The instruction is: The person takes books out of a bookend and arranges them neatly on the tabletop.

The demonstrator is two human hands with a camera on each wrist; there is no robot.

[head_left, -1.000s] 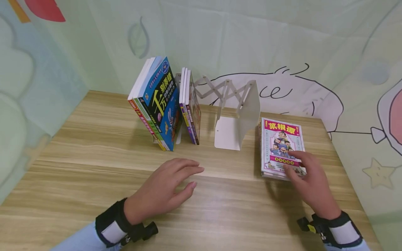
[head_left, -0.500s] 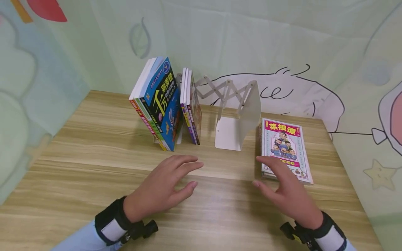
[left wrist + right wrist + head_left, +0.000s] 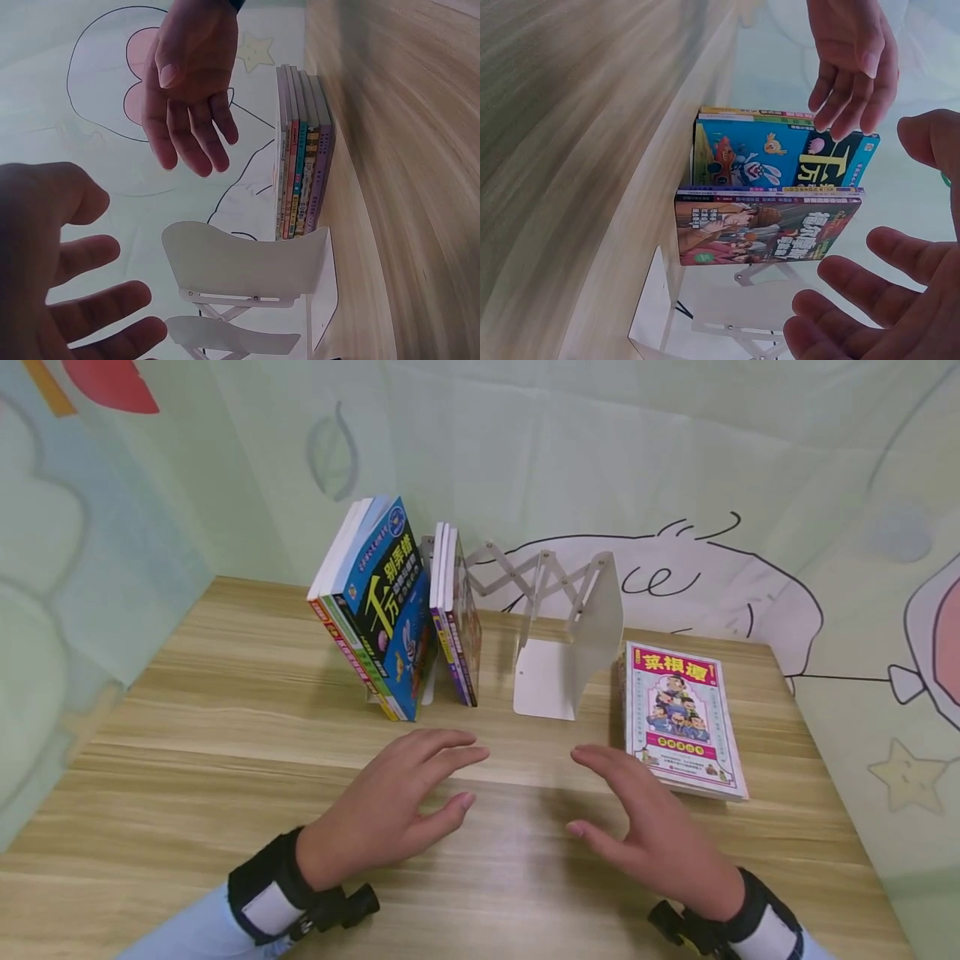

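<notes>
The left hand (image 3: 386,818) and right hand (image 3: 663,839) are released, fingers relaxed, above the wood-grain table (image 3: 225,735). 1 stack of pink-bordered white paperback books (image 3: 678,714) lies flat near the right hand, beside the white metal accordion bookend (image 3: 600,631). The tall blue-and-black book (image 3: 390,602) stands at its left end.

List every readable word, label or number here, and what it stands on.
"菜根谭": pink-and-white rectangular paper book.
"千万": tall blue-and-black paper book.
"别弄错": same book.
Too small or blurred: white title on the brown illustrated paper book; lettering on book spines; remaining cover print.
</notes>
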